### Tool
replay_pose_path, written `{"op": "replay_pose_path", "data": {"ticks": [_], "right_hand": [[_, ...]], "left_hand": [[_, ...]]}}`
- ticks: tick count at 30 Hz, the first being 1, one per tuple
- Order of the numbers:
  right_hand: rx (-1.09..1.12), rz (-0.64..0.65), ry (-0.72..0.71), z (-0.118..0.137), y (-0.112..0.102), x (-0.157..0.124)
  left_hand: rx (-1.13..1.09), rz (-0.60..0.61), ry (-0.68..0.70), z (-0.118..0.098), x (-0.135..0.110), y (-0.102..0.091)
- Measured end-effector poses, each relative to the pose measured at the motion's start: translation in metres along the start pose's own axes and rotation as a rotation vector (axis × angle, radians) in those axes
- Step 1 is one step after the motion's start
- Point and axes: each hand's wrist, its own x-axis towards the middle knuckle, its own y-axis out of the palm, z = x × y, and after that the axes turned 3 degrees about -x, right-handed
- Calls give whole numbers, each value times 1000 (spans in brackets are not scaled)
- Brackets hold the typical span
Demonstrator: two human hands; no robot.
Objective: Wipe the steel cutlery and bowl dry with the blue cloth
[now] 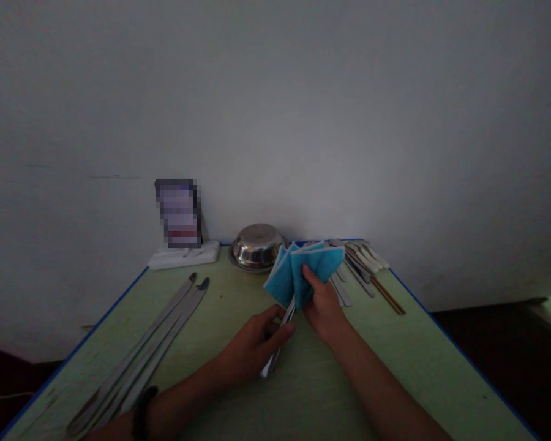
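Note:
My left hand [252, 348] is closed round the handle end of a metal utensil [279, 342] that lies slanted over the middle of the green table [211, 392]. My right hand [324, 306] is closed on a folded blue cloth [303, 272], pinching it round the upper part of the same utensil. The utensil's far end is hidden inside the cloth. A dark band sits on my left wrist.
Several long metal utensils [156, 346] lie in a row at the left. More cutlery and brown chopsticks [367, 269] lie at the back right. An upturned steel bowl [257, 245] and a white tray [183, 255] with a blurred card stand by the wall.

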Motion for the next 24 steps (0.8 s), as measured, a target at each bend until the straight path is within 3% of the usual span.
{"op": "replay_pose_path", "data": {"ticks": [8, 12, 17, 24], "right_hand": [[231, -216, -88, 31, -8, 10], [309, -106, -98, 48, -15, 8], [322, 27, -81, 47, -8, 5], [129, -124, -75, 29, -15, 16]], "left_hand": [[-21, 189, -38, -6, -5, -4], [44, 126, 17, -8, -6, -4], [-89, 57, -10, -5, -4, -4], [-210, -10, -22, 0, -1, 1]]}}
